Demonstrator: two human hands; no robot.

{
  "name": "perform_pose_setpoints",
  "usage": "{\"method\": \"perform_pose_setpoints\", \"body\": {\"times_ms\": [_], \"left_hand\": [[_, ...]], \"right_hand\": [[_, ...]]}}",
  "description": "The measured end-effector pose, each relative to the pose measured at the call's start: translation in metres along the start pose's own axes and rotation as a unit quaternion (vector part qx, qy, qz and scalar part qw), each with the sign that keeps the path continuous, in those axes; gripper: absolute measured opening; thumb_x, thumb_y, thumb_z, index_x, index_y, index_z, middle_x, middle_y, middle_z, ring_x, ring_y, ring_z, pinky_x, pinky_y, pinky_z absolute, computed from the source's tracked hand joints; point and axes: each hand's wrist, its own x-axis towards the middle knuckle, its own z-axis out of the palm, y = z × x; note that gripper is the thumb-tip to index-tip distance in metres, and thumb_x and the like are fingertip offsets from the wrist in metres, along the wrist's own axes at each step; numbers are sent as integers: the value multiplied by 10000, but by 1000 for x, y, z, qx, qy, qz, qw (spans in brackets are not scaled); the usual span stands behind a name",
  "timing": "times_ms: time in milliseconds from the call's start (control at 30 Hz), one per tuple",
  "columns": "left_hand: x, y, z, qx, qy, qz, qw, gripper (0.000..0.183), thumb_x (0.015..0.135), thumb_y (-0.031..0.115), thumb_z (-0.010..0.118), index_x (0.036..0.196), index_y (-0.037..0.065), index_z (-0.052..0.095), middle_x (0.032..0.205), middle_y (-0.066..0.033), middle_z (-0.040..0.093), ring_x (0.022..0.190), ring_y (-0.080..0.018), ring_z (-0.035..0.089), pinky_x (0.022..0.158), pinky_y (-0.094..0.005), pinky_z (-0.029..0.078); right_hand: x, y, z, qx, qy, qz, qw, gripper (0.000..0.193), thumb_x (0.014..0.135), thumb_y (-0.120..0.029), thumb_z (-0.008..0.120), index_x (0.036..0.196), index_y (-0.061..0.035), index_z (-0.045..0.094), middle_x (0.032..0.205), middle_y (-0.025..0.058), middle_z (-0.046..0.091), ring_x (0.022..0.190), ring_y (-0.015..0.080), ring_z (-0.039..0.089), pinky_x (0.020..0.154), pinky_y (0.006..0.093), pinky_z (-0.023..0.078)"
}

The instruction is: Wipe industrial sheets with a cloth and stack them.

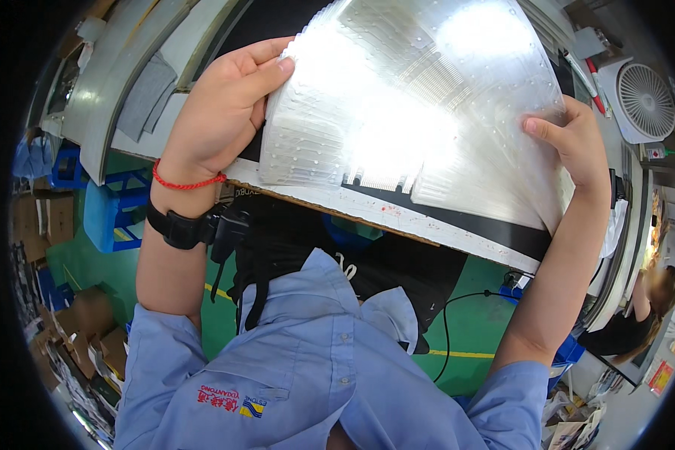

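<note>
A fanned stack of clear plastic sheets (412, 112), printed with fine lines and dots, is held up over the workbench and glares under the light. My left hand (221, 109) grips the stack's left edge, thumb on top; a red string and a black watch circle that wrist. On the right edge my right hand (574, 146) pinches the sheets, with the thumb pressed on the front face. The lower corners of the stack hang just above the bench's white front edge (427, 221).
A white desk fan (643, 99) and red-capped pens (591, 81) stand at the back right. Blue crates (116, 214) and cardboard boxes (82, 330) sit on the green floor at left. Another person (637, 315) sits at right. A black cable (457, 322) hangs below the bench.
</note>
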Motion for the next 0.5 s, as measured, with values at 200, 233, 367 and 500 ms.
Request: {"method": "perform_pose_setpoints", "body": {"times_ms": [200, 233, 367, 500], "left_hand": [[-2, -1, 0, 15, 14, -7, 1000, 421, 1025, 152, 472, 1389, -56, 433, 1250, -139, 625, 1117, -153, 619, 958, -273, 501], [-3, -1, 0, 4, 4, -2, 1000, 419, 1026, 152, 473, 1388, -55, 435, 1248, -137, 626, 1113, -150, 621, 952, -270, 504], [-3, 1, 0, 14, -4, -8, 1000, 413, 1025, 139, 468, 1388, -54, 436, 1244, -133, 627, 1115, -149, 618, 965, -273, 495], [-3, 1, 0, 5, 2, -16, 1000, 417, 1023, 127, 467, 1393, -60, 426, 1246, -135, 625, 1126, -152, 613, 977, -279, 491]], "right_hand": [[1, 2, -1, -2, 0, -3, 1000, 352, 685, -175, 846, 963, -1, 721, 811, 68, 709, 707, 144, 646, 694, 280, 499], [2, 2, -1, -2, -1, -3, 1000, 352, 685, -175, 846, 963, -1, 721, 811, 68, 709, 707, 144, 646, 694, 280, 499], [2, 4, -2, 8, -7, -3, 1000, 357, 687, -180, 848, 970, -4, 721, 817, 68, 709, 712, 142, 645, 696, 279, 498], [1, 3, -1, 12, 2, -7, 1000, 358, 690, -189, 847, 971, -8, 722, 818, 65, 707, 705, 140, 638, 689, 278, 492]]}}
